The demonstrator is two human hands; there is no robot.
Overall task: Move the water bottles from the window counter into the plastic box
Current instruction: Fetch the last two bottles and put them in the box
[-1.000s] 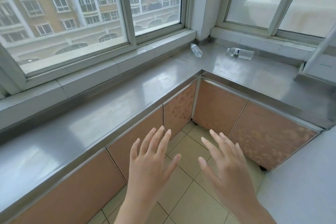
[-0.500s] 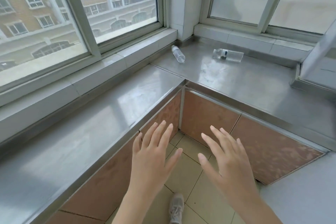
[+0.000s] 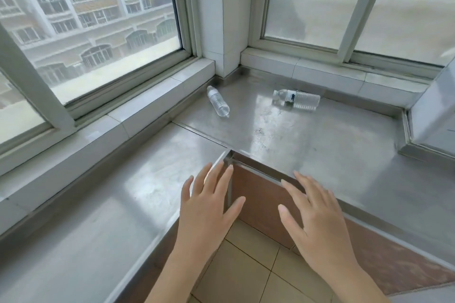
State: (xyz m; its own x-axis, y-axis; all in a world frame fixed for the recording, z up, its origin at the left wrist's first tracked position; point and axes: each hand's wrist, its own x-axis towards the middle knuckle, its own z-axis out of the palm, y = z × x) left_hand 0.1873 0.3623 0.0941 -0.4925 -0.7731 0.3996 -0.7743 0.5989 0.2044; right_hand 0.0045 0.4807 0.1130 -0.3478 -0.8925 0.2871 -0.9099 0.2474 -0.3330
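Bottles: 2 lie on the steel counter (image 3: 320, 145), smaller bottle (image 3: 218, 101) at 11 o'clock, labelled bottle (image 3: 296, 99) at 1. Probably light, slick; grip mid-body. Left hand (image 3: 206, 214) and right hand (image 3: 317, 224) spread, empty.

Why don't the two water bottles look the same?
The left bottle has no label that shows; the right bottle wears a white and blue one. The left bottle looks slimmer, the right bottle fatter. The left bottle's cap points to the corner, the right bottle's points left. Both are clear and lie on the metal counter.
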